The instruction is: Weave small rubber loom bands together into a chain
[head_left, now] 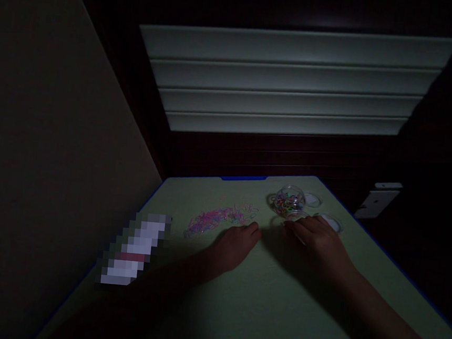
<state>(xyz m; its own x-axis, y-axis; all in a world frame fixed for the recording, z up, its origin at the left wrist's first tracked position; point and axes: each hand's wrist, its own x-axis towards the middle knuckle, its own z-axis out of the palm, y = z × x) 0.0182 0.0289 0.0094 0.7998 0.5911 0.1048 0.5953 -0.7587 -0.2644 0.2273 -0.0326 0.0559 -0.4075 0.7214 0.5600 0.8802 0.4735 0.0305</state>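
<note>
A person's right hand [320, 241] bends with fingertips drawn close together just before a clear, rounded jar [292, 189] of multicoloured bands [287, 203], while the left hand [239, 243] curls beside a tangled strip of thin, mostly pink and purple loops [216, 219]; in the dim light, what either holds cannot be told. Clear round discs [331, 222] lie on the pale green, blue-edged table [261, 304]. Pale horizontal slats [289, 85] sit in dark panelling beyond, a plain wall [70, 140] at left.
</note>
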